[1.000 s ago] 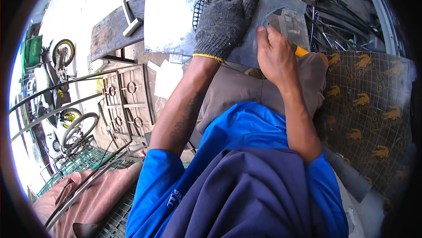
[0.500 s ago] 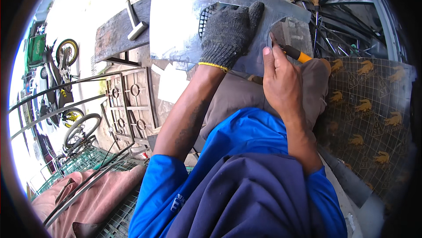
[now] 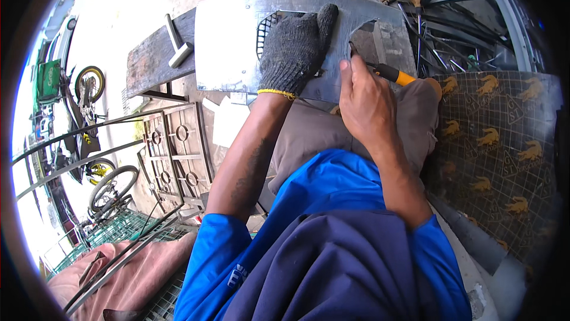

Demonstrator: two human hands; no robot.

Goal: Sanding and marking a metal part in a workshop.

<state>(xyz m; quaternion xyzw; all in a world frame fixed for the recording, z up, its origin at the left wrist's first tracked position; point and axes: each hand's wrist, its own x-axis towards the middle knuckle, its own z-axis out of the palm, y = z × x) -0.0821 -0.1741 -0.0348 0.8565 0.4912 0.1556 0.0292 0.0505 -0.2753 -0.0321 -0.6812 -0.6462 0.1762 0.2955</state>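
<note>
1. Two hands work on one flat grey sheet of metal (image 3: 237, 48), which lies across a dark weathered wooden plank (image 3: 151, 60) in front of the person's knees.
2. The left hand (image 3: 295, 48), in a grey knitted glove with a yellow cuff, lies spread and flat on the sheet, pressing it down rather than closed on anything.
3. The bare right hand (image 3: 365, 101) is wrapped tight around an orange-and-black tool handle (image 3: 395, 75), its working end at the curved cut-out edge of the sheet, just beside the gloved fingers.
4. Risk, as I judge it: the tool tip sits very near the left hand, so a slip along the cut edge could drive it into the glove. The bare right hand could also catch the sheet's raw edge.
5. The sheet overhangs the plank, so uneven pressure might tip or shift it.
6. A grey metal hammer (image 3: 176, 44) rests on the plank, well apart from both hands.
7. Hard to make out: the tool's tip is hidden behind the right thumb, so its kind stays unclear. The dark mesh (image 3: 267, 27) under the glove is mostly covered.
</note>
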